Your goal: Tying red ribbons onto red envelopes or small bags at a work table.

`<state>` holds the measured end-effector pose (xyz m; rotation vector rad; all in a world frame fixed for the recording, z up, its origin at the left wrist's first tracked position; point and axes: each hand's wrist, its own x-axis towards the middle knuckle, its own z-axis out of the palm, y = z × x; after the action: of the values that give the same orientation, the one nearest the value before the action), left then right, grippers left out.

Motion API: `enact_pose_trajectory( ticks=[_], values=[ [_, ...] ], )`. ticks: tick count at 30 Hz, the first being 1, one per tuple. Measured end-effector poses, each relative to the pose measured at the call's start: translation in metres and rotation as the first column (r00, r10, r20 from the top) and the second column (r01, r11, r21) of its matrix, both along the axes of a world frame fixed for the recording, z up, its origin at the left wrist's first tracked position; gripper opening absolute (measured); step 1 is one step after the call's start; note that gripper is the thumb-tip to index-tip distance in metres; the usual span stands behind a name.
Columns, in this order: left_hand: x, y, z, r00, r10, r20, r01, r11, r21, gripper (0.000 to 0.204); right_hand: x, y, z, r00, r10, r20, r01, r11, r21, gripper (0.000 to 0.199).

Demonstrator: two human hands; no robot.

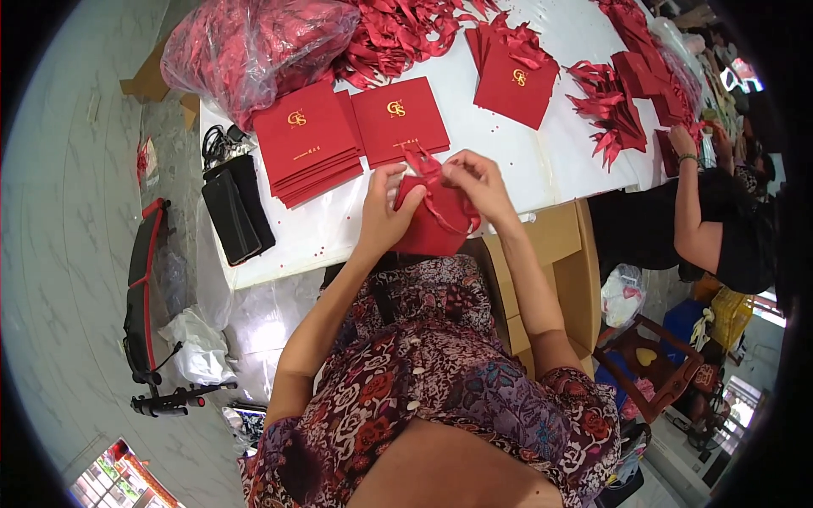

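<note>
My left hand (388, 210) is closed around the side of a small red paper bag (434, 233) at the table's near edge, its thumb across the front. My right hand (478, 188) pinches red ribbon at the bag's top. A loop of that ribbon (461, 227) hangs down over the bag's right side. Just beyond my hands lie flat red bags with gold emblems: a thick stack (306, 169) on the left and a smaller stack (402, 120) beside it. Farther right, more red bags (515, 95) lie fanned out with ribbons on top.
Loose red ribbons (402, 38) and a clear plastic sack of red material (254, 55) lie at the back. A black phone (230, 218) rests at the left. An open cardboard box (550, 233) stands below the table edge. At right, another person's arm (696, 190) reaches toward red bags.
</note>
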<state>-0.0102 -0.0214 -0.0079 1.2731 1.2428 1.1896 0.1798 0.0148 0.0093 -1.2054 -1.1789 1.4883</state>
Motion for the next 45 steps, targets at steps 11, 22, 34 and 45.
enact_pose_trajectory(
  ticks=[11, 22, 34, 45],
  values=[
    [-0.008, -0.026, -0.011, 0.928, -0.307, -0.209, 0.302, 0.952, -0.057, 0.060, 0.028, 0.052, -0.030, 0.933, -0.197, 0.301, 0.146, 0.972, 0.184, 0.014],
    [-0.002, 0.004, 0.022, 0.989, -0.023, 0.147, 0.024, 1.000, -0.007, 0.043, 0.030, -0.042, -0.009, 0.979, -0.177, 0.100, 0.167, 0.981, 0.094, 0.040],
    [0.010, 0.044, 0.025, 0.780, 0.096, -0.619, 0.201, 0.897, 0.393, 0.046, 0.116, 0.055, -0.028, 0.823, -0.561, 0.092, 0.479, 0.772, 0.418, 0.025],
    [0.001, 0.041, -0.022, 0.517, 0.096, -0.850, 0.273, 0.923, 0.271, 0.061, 0.094, 0.081, -0.029, 0.342, -0.840, 0.421, 0.244, 0.512, 0.824, 0.033]
  ],
)
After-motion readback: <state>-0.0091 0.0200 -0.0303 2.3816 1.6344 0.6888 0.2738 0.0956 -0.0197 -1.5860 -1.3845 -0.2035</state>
